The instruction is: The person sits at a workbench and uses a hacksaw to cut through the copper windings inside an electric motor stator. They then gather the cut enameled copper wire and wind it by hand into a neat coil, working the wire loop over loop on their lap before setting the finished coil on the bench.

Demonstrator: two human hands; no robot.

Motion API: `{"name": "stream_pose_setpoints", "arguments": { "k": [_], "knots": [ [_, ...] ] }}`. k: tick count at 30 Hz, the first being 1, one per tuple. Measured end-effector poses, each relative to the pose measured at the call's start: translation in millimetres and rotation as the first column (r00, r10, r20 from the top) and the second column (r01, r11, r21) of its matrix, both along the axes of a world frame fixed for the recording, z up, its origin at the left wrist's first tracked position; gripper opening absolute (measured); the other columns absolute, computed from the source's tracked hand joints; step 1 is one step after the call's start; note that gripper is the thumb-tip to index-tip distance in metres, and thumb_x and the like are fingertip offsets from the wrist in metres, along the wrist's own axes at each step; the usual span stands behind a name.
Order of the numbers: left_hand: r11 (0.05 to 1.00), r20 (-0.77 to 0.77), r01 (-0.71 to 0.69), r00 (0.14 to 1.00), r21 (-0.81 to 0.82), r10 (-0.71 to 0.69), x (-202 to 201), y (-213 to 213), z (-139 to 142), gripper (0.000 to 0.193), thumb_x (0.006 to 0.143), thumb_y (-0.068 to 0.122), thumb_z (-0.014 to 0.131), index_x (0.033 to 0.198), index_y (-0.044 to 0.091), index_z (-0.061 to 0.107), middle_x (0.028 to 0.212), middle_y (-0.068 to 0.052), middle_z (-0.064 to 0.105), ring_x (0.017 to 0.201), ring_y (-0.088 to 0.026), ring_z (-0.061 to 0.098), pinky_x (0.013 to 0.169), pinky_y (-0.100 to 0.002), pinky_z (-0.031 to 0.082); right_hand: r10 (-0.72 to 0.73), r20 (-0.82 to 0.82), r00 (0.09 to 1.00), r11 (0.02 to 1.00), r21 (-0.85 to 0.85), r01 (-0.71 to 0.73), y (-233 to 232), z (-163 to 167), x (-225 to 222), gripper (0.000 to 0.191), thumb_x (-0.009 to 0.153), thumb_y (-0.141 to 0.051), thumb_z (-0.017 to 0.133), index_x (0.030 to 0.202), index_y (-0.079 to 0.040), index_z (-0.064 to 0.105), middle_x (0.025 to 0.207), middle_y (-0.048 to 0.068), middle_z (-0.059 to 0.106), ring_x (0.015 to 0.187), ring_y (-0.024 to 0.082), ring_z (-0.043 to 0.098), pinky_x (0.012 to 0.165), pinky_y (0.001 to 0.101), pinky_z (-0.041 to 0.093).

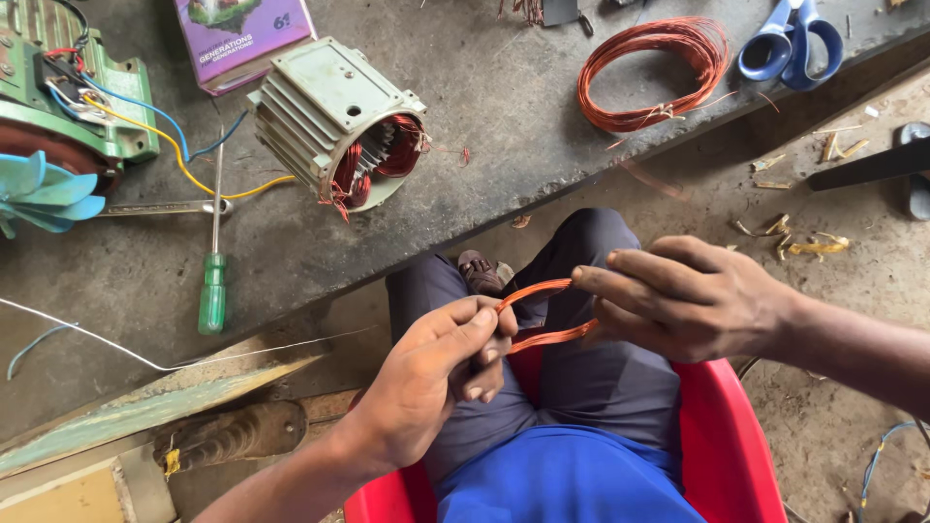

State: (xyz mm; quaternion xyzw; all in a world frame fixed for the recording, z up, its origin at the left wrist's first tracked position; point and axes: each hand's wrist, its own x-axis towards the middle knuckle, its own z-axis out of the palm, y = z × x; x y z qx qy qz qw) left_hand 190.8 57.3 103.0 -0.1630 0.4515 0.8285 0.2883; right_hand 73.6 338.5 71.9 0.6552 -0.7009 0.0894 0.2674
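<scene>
Hands meet at centre frame over the person's lap. Left hand [441, 373] is closed, fingers pinching one end of a small copper wire loop [542, 312]. Right hand [683, 295] is closed on the loop's other end, forefinger extended along it. On the grey bench [504, 107] above lie a green motor housing [334, 116], a larger copper wire coil [651, 73], blue scissors [790, 44] and a green-handled screwdriver [213, 281].

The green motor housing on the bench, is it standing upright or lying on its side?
On its side. The motor housing lies with its finned body along the bench, its open end facing sideways and showing the copper windings inside.
</scene>
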Motion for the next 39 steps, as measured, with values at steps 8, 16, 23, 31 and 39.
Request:
{"name": "stream_pose_setpoints", "arguments": {
  "k": [8, 16, 23, 31, 39],
  "knots": [
    [0.981, 0.027, -0.107, 0.994, 0.164, 0.104, 0, 13, -18, 0.02, 0.107, 0.023, 0.047, 0.104, 0.005, 0.055, 0.08, -0.001, 0.049, 0.064, -0.012, 0.05, 0.069, -0.03, 0.046, -0.204, 0.192, 0.96, 0.977, 0.101, 0.187, -20, 9, 23, 0.037, 0.08, -0.036, 0.078, 0.095, -0.003, 0.073, 0.137, 0.016, 0.062, 0.109, 0.028, 0.061, 0.086, 0.0427, 0.054],
    [0.992, 0.025, -0.073, 0.997, 0.106, 0.07, 3, 4, -17, 0.023, 0.104, 0.024, 0.049, 0.103, 0.003, 0.057, 0.083, -0.001, 0.053, 0.064, -0.009, 0.05, 0.068, -0.029, 0.047, -0.002, 0.286, 0.958, 0.997, -0.075, 0.024, -13, -6, 10, 0.024, 0.083, -0.025, 0.083, 0.089, -0.004, 0.072, 0.122, 0.013, 0.069, 0.107, 0.029, 0.062, 0.092, 0.0422, 0.052],
    [0.985, -0.08, -0.012, 0.996, 0.173, 0.026, 9, 3, -17, 0.025, 0.107, 0.021, 0.053, 0.115, -0.001, 0.062, 0.093, -0.003, 0.058, 0.063, -0.006, 0.045, 0.063, -0.025, 0.042, -0.082, 0.199, 0.977, 0.971, -0.204, 0.123, -7, -25, 15, 0.024, 0.084, -0.034, 0.089, 0.086, -0.015, 0.074, 0.12, 0.0, 0.072, 0.095, 0.02, 0.056, 0.08, 0.0385, 0.043],
    [0.642, -0.829, -0.559, 0.505, -0.526, -0.239, -26, 21, -5, 0.041, 0.103, 0.026, 0.065, 0.129, -0.006, 0.058, 0.119, -0.015, 0.065, 0.099, -0.023, 0.065, 0.087, -0.034, 0.054, -0.15, 0.741, 0.654, 0.744, -0.352, 0.568, -23, -57, 25, 0.018, 0.084, -0.016, 0.083, 0.094, -0.006, 0.072, 0.114, 0.003, 0.071, 0.121, 0.027, 0.059, 0.106, 0.0402, 0.048],
    [0.68, -0.863, -0.555, 0.437, -0.48, -0.253, -60, 47, 2, 0.025, 0.112, 0.023, 0.056, 0.104, 0.001, 0.066, 0.093, -0.01, 0.071, 0.085, -0.017, 0.072, 0.078, -0.031, 0.057, 0.273, 0.864, 0.423, 0.547, -0.502, 0.67, -30, -72, 38, 0.018, 0.107, -0.019, 0.072, 0.102, -0.001, 0.073, 0.135, 0.005, 0.052, 0.11, 0.014, 0.054, 0.093, 0.0323, 0.053]
  ]
}}
